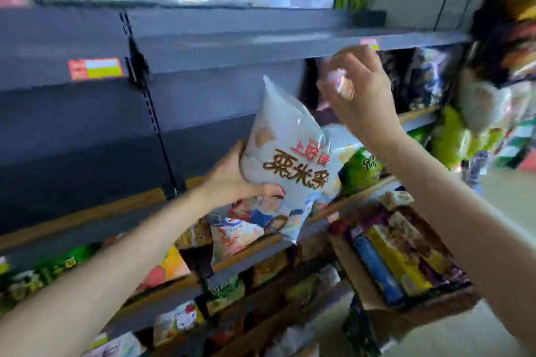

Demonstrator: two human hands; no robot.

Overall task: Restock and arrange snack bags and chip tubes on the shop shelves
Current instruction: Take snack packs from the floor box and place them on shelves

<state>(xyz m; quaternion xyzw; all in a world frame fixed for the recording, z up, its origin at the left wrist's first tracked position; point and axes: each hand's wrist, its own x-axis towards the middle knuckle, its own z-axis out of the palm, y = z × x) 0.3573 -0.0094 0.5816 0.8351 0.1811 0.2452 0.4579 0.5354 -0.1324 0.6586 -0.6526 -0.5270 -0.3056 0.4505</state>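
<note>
My left hand [236, 175] grips a large white snack bag [285, 153] by its left side, with the thumb under its front. The bag has brown characters and cartoon figures and stands tilted in front of a grey shelf [203, 113] with bare boards. Higher and to the right, my right hand [358, 93] pinches the crinkled top corner of another bag [342, 84] in clear and pink wrapping. That second bag is mostly hidden behind the hand. More white and green bags [359, 165] lie on the shelf board just behind the white bag.
Lower shelves hold several colourful snack bags [232, 232]. An open cardboard box [403, 258] with packed snack packs stands at lower right. The shelf edge above carries price labels [95, 68]. Dark and green bags [452, 136] fill the shelves at far right. The whole view is motion-blurred.
</note>
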